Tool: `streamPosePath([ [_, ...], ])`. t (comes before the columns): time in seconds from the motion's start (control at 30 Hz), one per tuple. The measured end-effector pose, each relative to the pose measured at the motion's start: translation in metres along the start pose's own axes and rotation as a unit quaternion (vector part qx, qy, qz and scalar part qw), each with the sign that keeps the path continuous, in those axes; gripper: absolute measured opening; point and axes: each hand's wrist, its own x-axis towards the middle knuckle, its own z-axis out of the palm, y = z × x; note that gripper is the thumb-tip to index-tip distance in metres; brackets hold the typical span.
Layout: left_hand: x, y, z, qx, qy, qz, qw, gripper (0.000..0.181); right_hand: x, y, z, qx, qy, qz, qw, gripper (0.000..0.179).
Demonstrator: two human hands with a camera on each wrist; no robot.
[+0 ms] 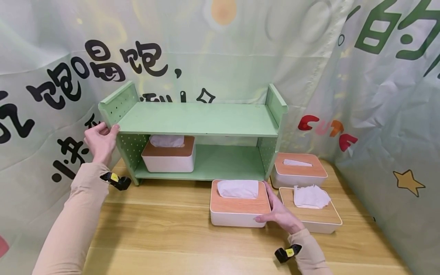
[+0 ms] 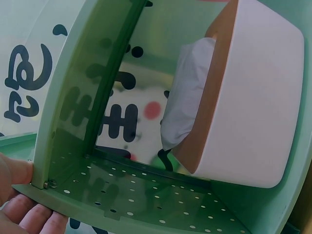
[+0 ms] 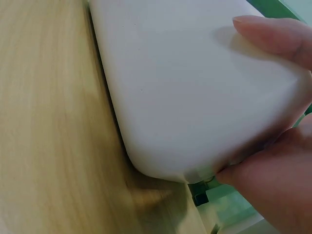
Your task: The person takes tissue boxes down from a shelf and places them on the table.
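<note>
My left hand (image 1: 102,143) grips the left side of a green two-tier shelf (image 1: 199,119), thumb and fingers on either side of its edge, as the left wrist view shows. On the shelf's lower tier, at the left, sits a white tissue box (image 1: 168,163) with a wooden lid and a tissue sticking out. My right hand (image 1: 280,214) holds a similar tissue box (image 1: 237,219) by its right end, in front of the shelf. Its thumb (image 3: 273,36) lies on the white front wall, and other fingers go round the end, partly hidden.
Two more tissue boxes stand right of the shelf on the wooden table (image 1: 154,236): one farther back (image 1: 300,179), one nearer (image 1: 317,227) beside my right hand. A printed curtain (image 1: 220,68) hangs behind the shelf and along the right.
</note>
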Motion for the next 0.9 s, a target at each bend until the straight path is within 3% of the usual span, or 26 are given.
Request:
streamPosePath([
  [0.4, 0.0005, -0.0011, 0.0002, 0.012, 0.006, 0.007, 0.9999, 0.04, 0.0003, 0.0006, -0.0022, -0.014, 0.001, 0.012, 0.9998, 0.131],
  [0.6, -0.0001, -0.001, 0.0003, 0.01, 0.011, 0.023, 0.9996, 0.038, 0.0013, 0.0003, -0.0018, -0.015, -0.003, -0.001, 0.9999, 0.132],
  [0.9, -0.0014, 0.0002, 0.0001, 0.018, 0.011, 0.011, 0.9997, 0.038, -0.0006, -0.0013, -0.0009, -0.016, 0.0, 0.007, 0.9998, 0.132],
])
